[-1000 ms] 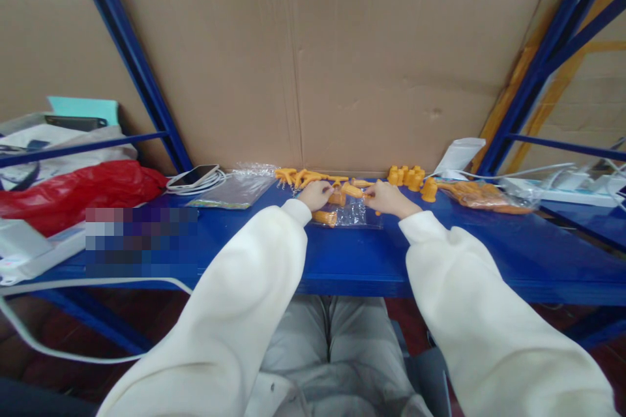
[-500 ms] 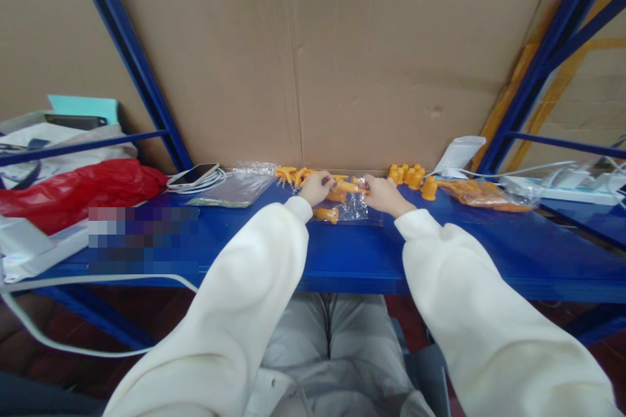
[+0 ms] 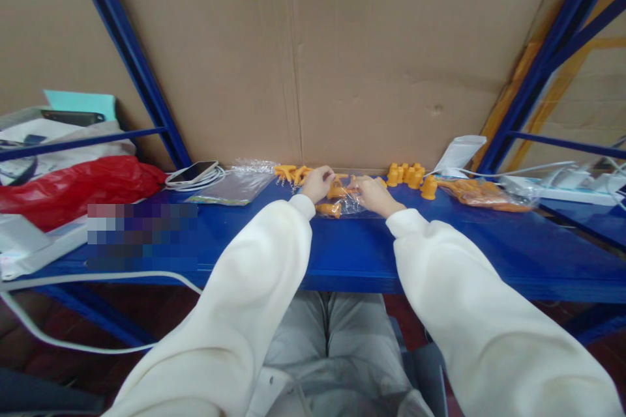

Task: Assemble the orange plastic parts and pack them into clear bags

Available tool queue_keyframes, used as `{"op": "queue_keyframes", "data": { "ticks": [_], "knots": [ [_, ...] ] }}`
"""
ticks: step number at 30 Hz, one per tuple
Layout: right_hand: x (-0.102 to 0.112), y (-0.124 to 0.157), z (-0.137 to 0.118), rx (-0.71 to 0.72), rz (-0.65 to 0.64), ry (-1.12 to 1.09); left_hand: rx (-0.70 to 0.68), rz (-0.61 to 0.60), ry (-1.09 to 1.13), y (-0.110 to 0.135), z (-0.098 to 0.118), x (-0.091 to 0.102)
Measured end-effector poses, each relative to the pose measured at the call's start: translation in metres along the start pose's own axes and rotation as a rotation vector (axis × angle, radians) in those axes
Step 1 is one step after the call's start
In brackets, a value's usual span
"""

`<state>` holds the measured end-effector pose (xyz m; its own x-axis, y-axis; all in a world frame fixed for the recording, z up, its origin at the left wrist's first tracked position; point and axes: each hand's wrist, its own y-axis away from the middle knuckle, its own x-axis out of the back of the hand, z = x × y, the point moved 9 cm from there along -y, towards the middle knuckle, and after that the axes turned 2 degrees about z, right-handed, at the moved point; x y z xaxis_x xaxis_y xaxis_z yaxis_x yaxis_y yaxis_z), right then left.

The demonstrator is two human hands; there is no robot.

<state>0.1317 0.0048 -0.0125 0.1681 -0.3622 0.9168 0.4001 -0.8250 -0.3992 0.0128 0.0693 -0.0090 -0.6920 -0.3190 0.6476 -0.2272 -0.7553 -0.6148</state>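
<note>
The left hand (image 3: pixel 317 184) is at the middle of the worktop (image 3: pixel 352 251), toward the back edge, its thumb and fingers curled close together; whether they grip anything I cannot tell. The right hand (image 3: pixel 375 197) is just across from it, bent over a clear plastic bag (image 3: pixel 349 206), and its fingertips are too blurred to show what they grip. Between the two hands is an orange piece (image 3: pixel 336 190), and nearer the front edge a second orange part (image 3: pixel 328 210) lies beside the clear bag. Left of the left hand, orange branched pieces (image 3: pixel 289 174) lie along the back edge. Right of the right hand stand a cluster of orange cups (image 3: pixel 415 176) and a single orange cup (image 3: pixel 429 187) just beside it. Toward the right end are a bag of orange parts (image 3: pixel 486 195) and a white power strip (image 3: pixel 552 190). Toward the left end come a flat clear packet (image 3: pixel 235 187), a phone (image 3: pixel 194 172) on a coiled white cable (image 3: pixel 212 180), then a red bag (image 3: pixel 83 186).
</note>
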Motion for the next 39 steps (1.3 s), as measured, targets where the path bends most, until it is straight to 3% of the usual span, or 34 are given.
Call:
{"op": "queue_keyframes", "data": {
  "ticks": [3, 7, 16, 24, 33, 39],
  "knots": [
    [-0.005, -0.003, -0.004, 0.064, 0.043, -0.036, -0.032, -0.026, -0.019, 0.000, 0.008, -0.004],
    [-0.005, -0.003, 0.001, 0.029, 0.097, -0.079, -0.039, -0.039, -0.033, 0.001, 0.013, -0.006],
    [-0.019, -0.006, 0.006, 0.010, 0.075, -0.082, -0.048, -0.033, -0.061, 0.004, 0.016, -0.004],
    [-0.026, -0.019, 0.020, 0.056, 0.162, -0.352, -0.040, 0.020, -0.040, 0.002, 0.015, -0.005],
    [-0.023, -0.014, 0.033, -0.111, 0.184, -0.305, -0.017, 0.045, 0.004, 0.000, 0.003, -0.012],
    [-0.022, -0.014, 0.042, -0.229, 0.126, -0.290, 0.043, -0.116, -0.049, 0.008, -0.017, -0.033]
  ]
}}
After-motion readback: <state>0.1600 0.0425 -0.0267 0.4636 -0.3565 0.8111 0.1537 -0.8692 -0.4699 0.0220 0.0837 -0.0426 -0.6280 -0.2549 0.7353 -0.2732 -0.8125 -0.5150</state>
